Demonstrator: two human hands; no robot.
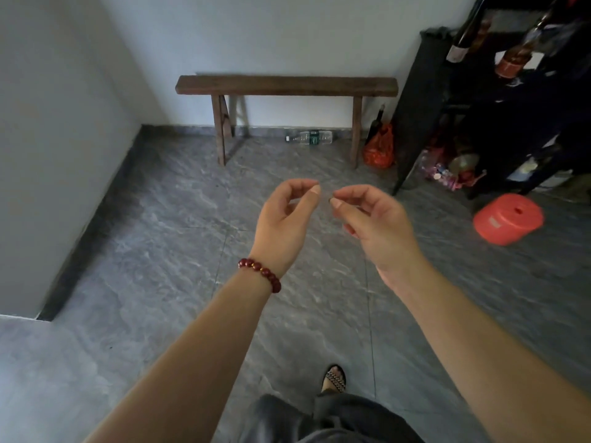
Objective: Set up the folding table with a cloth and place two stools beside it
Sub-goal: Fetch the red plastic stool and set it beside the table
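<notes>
Grey stone-tile floor [144,235]; red round plastic stool [508,219] right edge. Left hand [284,219], right hand [374,222] centre: fingertips pinched, contents unclear.

- The floor [160,238] lies open from its left edge across the middle.
- A bench [287,86] blocks the back edge, with a bottle [309,137] lying beneath it and a red bag [379,151] beside its right leg.
- A dark shelf [422,107] fills the back right corner, and a red stool [508,219] stands near its front.

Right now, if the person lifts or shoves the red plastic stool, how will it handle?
The red plastic stool looks moulded, so probably light yet stiff. Its broad flat top suggests it would slide, not roll, on the smooth floor. The hole in its top may give a finger hold.
</notes>
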